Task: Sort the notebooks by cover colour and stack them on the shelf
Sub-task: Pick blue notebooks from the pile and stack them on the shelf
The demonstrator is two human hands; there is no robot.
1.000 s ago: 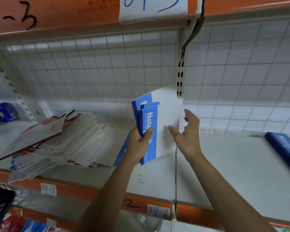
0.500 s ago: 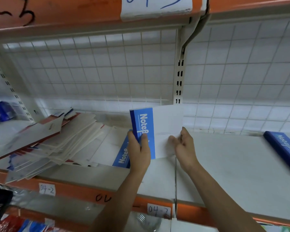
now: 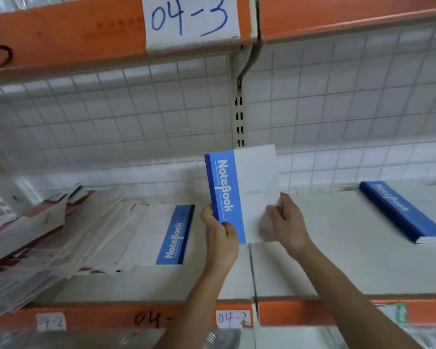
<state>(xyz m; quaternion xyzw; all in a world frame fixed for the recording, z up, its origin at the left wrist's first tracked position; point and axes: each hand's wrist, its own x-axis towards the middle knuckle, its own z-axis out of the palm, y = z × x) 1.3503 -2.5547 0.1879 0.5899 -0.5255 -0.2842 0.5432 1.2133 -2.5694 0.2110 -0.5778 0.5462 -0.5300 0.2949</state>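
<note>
blue notebook (image 3: 239, 195) upright, left hand (image 3: 219, 231), right hand (image 3: 288, 222) gripping

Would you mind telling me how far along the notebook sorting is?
Done: one blue stack lies at the right of the shelf. In hand: the left hand and right hand hold a blue notebook upright. Remaining: the jumbled pile of red and blue covers on the left is unsorted.

We note even, cool, diffuse lighting with faint soft shadows at centre. Wide-angle distortion bows the orange beam (image 3: 61, 41) at upper left; the notebook pile (image 3: 48, 243) at lower left is blurred.
</note>
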